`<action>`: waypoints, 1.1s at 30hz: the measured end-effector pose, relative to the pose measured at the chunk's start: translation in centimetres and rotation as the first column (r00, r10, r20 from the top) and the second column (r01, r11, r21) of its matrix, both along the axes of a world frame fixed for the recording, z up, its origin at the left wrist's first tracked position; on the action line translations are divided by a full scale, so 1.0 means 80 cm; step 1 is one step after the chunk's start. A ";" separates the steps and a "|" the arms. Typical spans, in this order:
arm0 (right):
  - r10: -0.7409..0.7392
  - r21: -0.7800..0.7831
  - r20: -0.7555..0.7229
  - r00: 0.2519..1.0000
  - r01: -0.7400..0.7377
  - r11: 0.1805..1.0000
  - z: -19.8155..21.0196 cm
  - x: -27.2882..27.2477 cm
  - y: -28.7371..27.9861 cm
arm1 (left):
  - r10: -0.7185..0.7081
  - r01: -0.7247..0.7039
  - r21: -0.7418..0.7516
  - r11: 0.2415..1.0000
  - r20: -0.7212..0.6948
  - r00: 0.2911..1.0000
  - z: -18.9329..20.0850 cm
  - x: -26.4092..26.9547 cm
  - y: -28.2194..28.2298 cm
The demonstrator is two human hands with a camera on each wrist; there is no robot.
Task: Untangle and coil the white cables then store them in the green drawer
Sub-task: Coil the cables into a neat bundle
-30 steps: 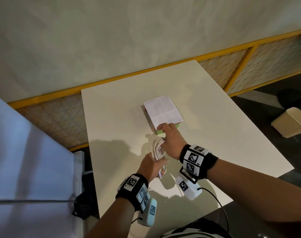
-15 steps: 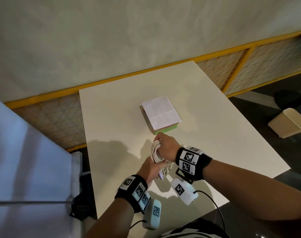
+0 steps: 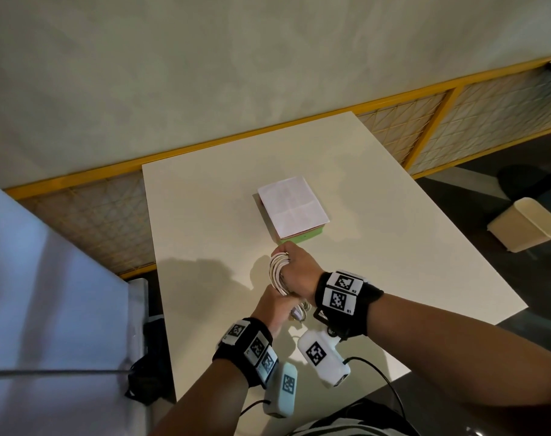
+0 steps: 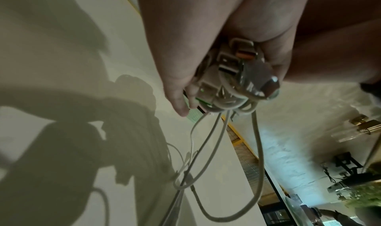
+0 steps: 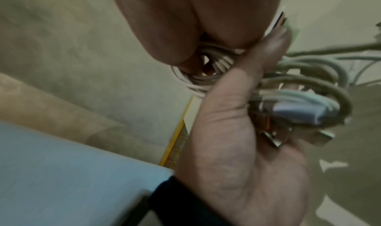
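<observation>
On the white table (image 3: 205, 221) stands a small box with a green drawer (image 3: 302, 241) at its near side, shut. Just in front of it I hold a coil of white cables (image 3: 276, 272) off the table with both hands. My right hand (image 3: 291, 259) grips the coil's top, fingers curled round the strands (image 5: 212, 63). Below it, my left hand (image 3: 285, 306) grips the lower end, where several USB plugs (image 4: 237, 69) bunch in the fist. A few loose loops (image 4: 255, 148) hang below the left hand in the left wrist view.
A folded white paper (image 3: 291, 212) covers the box's top. A cream waste bin (image 3: 526, 223) stands on the dark floor to the right. A yellow-framed mesh fence (image 3: 425, 127) runs behind the table. A pale panel (image 3: 47, 309) is close on the left.
My right hand left the green drawer's front, came back toward me and closed round the top of the coil. The left hand kept its hold on the lower end.
</observation>
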State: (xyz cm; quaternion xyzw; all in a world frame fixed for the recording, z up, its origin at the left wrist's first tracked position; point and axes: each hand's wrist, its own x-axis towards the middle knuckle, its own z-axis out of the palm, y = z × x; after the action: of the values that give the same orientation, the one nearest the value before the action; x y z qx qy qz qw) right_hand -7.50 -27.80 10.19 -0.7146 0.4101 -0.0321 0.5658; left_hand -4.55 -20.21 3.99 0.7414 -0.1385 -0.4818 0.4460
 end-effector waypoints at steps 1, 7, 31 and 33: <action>-0.014 0.015 0.013 1.000 0.014 1.000 -0.001 0.001 0.001 | 0.020 -0.020 -0.013 1.000 -0.004 1.000 0.004 0.001 0.001; 0.006 0.051 0.005 1.000 -0.007 0.999 0.005 0.003 -0.009 | -0.066 0.065 -0.072 0.995 -0.016 0.998 0.024 -0.001 0.002; 0.357 -0.408 -0.235 0.904 -0.425 0.808 0.034 -0.005 -0.037 | 0.039 -0.038 -0.046 0.998 0.022 0.999 0.031 0.021 0.011; 0.362 -0.379 -0.270 0.892 -0.444 0.812 0.035 0.003 -0.027 | 0.194 -0.185 -0.116 0.976 0.071 0.978 0.026 0.026 0.002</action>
State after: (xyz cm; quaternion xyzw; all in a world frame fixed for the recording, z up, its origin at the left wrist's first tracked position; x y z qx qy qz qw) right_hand -7.25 -29.97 13.01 -0.8921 0.2820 0.0658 0.3469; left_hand -2.50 -20.03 6.06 0.7451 -0.1113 -0.3980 0.5235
